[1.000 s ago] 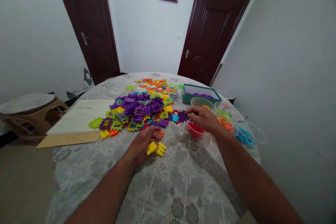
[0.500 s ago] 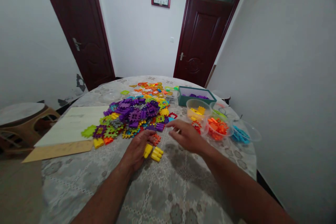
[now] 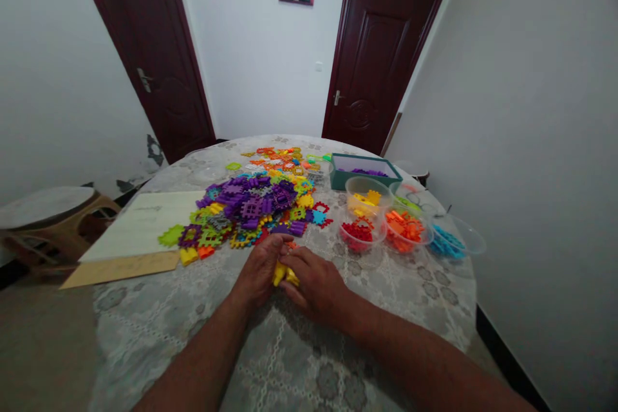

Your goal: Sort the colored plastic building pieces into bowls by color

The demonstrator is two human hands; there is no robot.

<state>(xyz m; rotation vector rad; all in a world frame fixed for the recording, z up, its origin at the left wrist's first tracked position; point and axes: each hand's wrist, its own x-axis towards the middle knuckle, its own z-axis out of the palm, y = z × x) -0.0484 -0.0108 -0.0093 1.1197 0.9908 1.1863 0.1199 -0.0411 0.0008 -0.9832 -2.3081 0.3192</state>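
Tubs hold red pieces and orange pieces; right hand grasps yellow blocks, grip of left hand unclear.

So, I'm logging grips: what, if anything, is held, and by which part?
Yellow pieces, apparently, between left hand and right hand; which part is gripped cannot be told, being covered.

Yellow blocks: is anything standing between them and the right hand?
Nothing visible stands between the right hand and the yellow blocks; its fingers curl over them. The left hand is on their other side, and an orange piece lies just beyond.
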